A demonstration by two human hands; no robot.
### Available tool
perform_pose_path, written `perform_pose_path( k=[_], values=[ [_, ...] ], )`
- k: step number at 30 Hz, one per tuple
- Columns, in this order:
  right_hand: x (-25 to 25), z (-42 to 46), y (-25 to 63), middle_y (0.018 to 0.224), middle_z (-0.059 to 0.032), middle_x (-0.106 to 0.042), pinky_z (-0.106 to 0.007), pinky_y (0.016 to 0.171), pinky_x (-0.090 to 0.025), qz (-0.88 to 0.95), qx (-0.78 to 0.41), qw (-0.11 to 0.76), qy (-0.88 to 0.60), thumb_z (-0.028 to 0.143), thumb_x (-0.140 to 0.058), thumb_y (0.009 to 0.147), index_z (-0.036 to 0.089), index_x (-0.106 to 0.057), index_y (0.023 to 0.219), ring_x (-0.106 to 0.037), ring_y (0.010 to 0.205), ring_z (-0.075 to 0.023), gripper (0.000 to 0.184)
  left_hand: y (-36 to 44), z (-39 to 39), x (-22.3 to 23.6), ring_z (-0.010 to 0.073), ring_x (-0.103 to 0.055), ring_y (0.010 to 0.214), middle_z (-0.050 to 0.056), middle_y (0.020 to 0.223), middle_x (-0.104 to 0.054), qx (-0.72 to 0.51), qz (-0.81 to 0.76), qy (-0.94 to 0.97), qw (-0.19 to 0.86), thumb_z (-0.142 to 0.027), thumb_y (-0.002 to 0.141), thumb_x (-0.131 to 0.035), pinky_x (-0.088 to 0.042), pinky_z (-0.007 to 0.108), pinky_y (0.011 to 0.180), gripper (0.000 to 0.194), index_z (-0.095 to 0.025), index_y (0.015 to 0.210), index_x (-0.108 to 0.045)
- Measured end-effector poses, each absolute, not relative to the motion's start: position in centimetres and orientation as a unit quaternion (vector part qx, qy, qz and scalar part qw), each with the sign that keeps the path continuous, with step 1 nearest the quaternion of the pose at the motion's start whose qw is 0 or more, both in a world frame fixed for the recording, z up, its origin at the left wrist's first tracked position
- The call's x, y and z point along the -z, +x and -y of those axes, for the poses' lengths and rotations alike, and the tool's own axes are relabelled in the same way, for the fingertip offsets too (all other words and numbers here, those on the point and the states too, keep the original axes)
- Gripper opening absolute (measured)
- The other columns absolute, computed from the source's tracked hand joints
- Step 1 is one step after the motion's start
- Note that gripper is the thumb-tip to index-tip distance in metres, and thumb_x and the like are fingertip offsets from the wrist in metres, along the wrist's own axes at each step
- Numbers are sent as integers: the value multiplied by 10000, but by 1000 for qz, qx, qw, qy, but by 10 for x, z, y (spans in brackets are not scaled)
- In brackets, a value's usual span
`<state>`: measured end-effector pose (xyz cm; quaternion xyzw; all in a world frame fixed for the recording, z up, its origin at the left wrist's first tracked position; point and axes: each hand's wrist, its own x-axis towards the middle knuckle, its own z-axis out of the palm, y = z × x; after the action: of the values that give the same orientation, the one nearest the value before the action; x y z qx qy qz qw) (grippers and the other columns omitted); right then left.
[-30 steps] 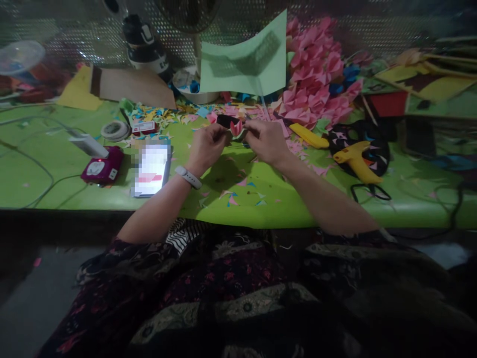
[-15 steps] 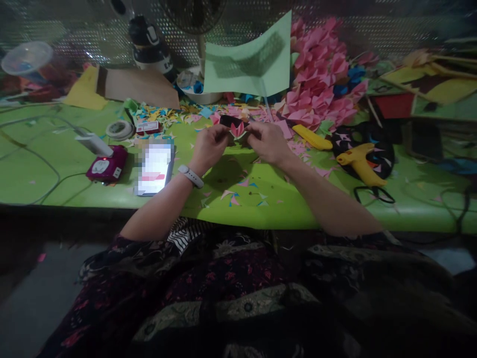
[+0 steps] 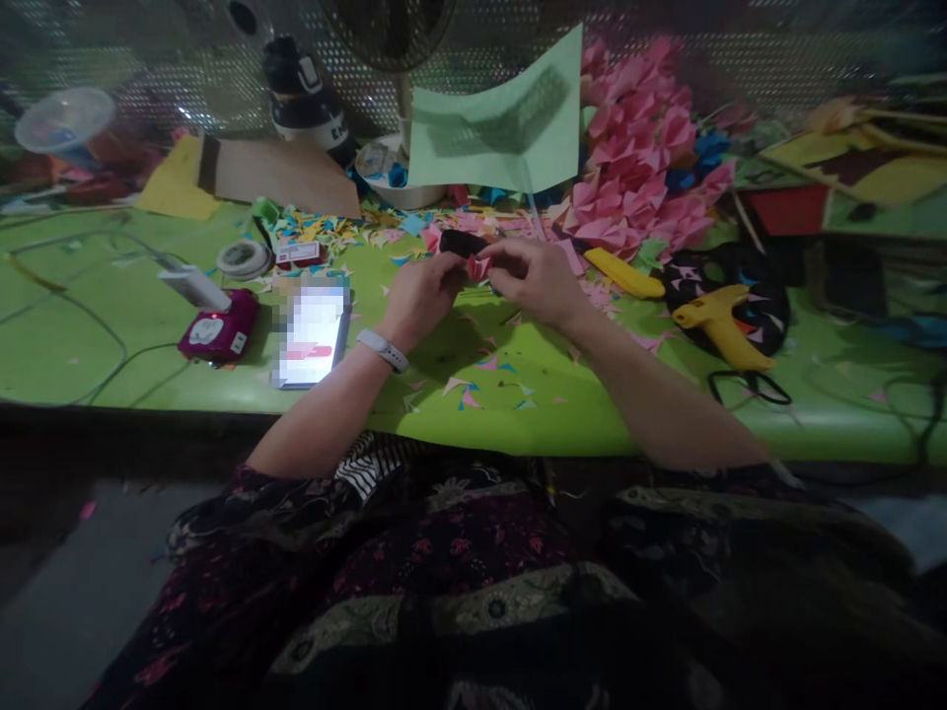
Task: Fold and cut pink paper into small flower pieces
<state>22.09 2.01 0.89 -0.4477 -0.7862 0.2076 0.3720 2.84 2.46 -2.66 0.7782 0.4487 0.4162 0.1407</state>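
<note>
A small pink piece of folded paper (image 3: pixel 477 267) is pinched between my two hands over the middle of the table. My left hand (image 3: pixel 423 299), with a pale band on the wrist, grips its left side with thumb and fingertips. From the other side, my right hand (image 3: pixel 539 283) holds it between thumb and bent fingers. The fingers cover much of the paper. Just behind them lies a dark object (image 3: pixel 463 243), its kind unclear. Small paper scraps (image 3: pixel 468 396) are scattered on the green tabletop (image 3: pixel 518 429) below the hands.
At the back right rises a heap of pink folded papers (image 3: pixel 643 148), beside a light green sheet (image 3: pixel 495 128). A yellow glue gun (image 3: pixel 721 320) and a yellow-handled cutter (image 3: pixel 625 273) lie right. To the left are a phone (image 3: pixel 315 335), a tape roll (image 3: pixel 244 258) and a purple socket box (image 3: pixel 220 327).
The pink paper, spread with its folds showing before, is now narrower and more covered by fingers. Both hands have come closer together. The whole view has shifted slightly.
</note>
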Motion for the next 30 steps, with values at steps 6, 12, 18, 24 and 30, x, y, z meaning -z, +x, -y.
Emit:
perform_pose_path(
  k=[6,12,18,24,30],
  values=[
    [-10,-20,223,979,-71,-761,-392,843,-530,797,-166,366,-451,245,-551,871,195,-765,997,-681,879,-225,253,30,-26,28,159,-696,809,50,852,-754,-445,-443,754,195,-237,900,-584,-545,267,735,156,-213,964,-724],
    [-13,-23,229,1018,-69,-763,-420,903,-512,816,-137,335,-451,221,-538,884,222,-765,1009,-673,975,-256,260,32,-22,21,172,-701,1037,94,1146,-736,-475,-371,753,264,-187,876,-576,-565,321,924,342,-198,1208,-658],
    [-10,-23,227,1009,-81,-761,-411,877,-502,830,-121,311,-446,198,-526,879,204,-765,1007,-676,942,-259,271,35,-15,16,175,-699,1061,126,1184,-717,-477,-354,753,283,-221,891,-601,-562,336,973,280,-158,1153,-676],
    [-12,-24,228,992,-64,-764,-394,864,-502,812,-143,345,-449,201,-538,873,205,-770,1001,-683,929,-243,265,36,-17,19,146,-709,958,105,1046,-746,-494,-364,747,256,-143,870,-584,-577,304,921,219,-146,1054,-702],
    [-11,-21,226,976,-59,-762,-391,856,-502,811,-145,343,-451,211,-533,880,209,-766,994,-682,909,-236,260,36,-19,19,160,-705,925,65,950,-763,-490,-387,761,175,-169,873,-635,-568,334,907,123,-212,921,-740]
  ],
)
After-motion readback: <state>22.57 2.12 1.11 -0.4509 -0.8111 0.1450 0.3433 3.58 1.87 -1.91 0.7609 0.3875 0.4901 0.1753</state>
